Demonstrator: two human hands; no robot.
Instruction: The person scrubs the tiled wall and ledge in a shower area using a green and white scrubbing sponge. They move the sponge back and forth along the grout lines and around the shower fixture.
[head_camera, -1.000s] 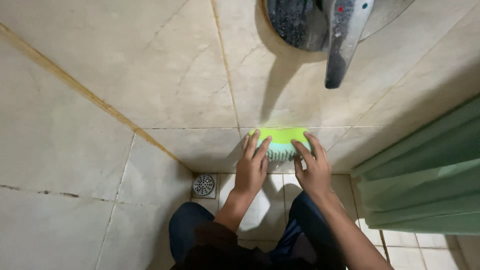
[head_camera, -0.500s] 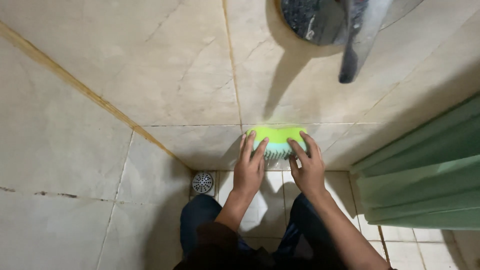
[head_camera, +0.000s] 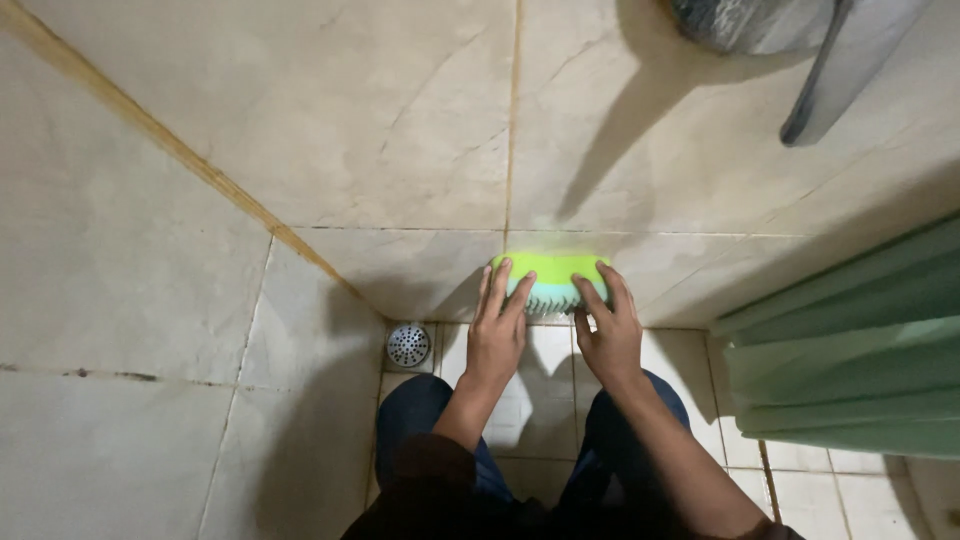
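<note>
There is one scrubbing brush (head_camera: 552, 281), bright green on top with pale bristles below, and two hands on it. One round metal floor drain (head_camera: 408, 344) sits just to the left of the left hand (head_camera: 497, 335). One green curtain (head_camera: 850, 370) hangs in folds to the right of the right hand (head_camera: 607, 338). One dark rounded fixture (head_camera: 750, 20) with a grey handle (head_camera: 835, 80) pointing down juts out well above the hands, at the top edge of the view, and throws a long shadow on the wall.

The room is a tiled washroom corner. Large beige wall tiles (head_camera: 380, 120) with yellowed grout lines meet in a corner seam that runs slantwise down toward the drain. The floor (head_camera: 540, 400) under the hands is laid with small white tiles. The person's knees in dark trousers (head_camera: 420, 420) show on either side below the wrists.

Both arms reach forward from the bottom of the view, and the brush is pressed against the lowest wall tile, just above the floor line. The left hand lies with fingers stretched over the brush's left end; the right hand cups the right end, fingers curled over the top. Both clasp the brush between them, palms angled inward. The brush looks slightly blurred.
</note>
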